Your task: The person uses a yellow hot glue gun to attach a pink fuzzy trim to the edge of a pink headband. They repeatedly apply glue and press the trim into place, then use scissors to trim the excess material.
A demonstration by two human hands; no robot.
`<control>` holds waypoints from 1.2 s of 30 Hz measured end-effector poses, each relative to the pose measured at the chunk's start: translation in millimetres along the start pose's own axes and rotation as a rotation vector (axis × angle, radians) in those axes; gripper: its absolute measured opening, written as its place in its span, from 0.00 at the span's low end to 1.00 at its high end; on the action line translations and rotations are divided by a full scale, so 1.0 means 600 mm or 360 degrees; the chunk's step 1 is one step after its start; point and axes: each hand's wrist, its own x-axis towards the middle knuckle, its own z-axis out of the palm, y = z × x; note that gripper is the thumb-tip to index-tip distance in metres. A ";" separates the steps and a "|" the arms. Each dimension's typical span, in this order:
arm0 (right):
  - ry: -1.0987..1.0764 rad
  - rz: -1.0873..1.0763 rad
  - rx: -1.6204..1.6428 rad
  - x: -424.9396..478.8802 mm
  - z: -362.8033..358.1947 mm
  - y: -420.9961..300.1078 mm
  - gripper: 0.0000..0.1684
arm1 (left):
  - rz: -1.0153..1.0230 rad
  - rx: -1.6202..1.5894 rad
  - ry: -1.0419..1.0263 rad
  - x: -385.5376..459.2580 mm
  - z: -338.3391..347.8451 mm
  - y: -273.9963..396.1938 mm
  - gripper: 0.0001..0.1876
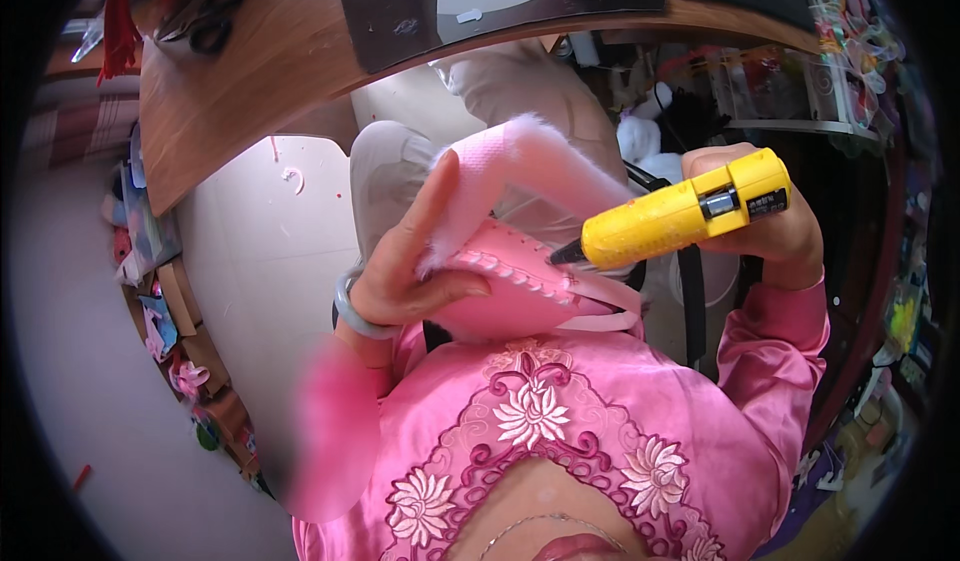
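Note:
A pink stitched piece (517,268) with white lacing along its edge lies over my lap, held by my left hand (412,261), which wears a pale bangle. A pink fluffy-edged strip (484,163) bends up and over from it, between my left thumb and fingers. My right hand (780,223) grips a yellow hot glue gun (682,212). The gun's black nozzle points left and down, at the stitched piece beside its lacing; whether it touches is unclear. Pale pink ribbon straps (607,309) hang at the piece's right end.
Ahead stands a wooden table (285,58) with a dark mat (390,28) and black-handled scissors (210,32). A black cable or strap (690,306) hangs below the gun. White shelving (810,122) with craft materials is at the right; boxes (180,298) line the left floor.

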 end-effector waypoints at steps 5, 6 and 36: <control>-0.0012 -0.0289 -0.0140 -0.017 -0.029 0.029 0.31 | 0.0027 -0.0115 -0.0033 0.013 -0.009 -0.002 0.51; 0.0026 -0.0193 0.0023 -0.018 -0.027 0.034 0.30 | 0.0017 -0.0157 -0.0038 0.015 -0.011 -0.002 0.50; 0.0351 -0.0361 0.0412 -0.034 -0.007 0.060 0.30 | -0.0011 0.0260 -0.0175 0.028 -0.031 0.008 0.48</control>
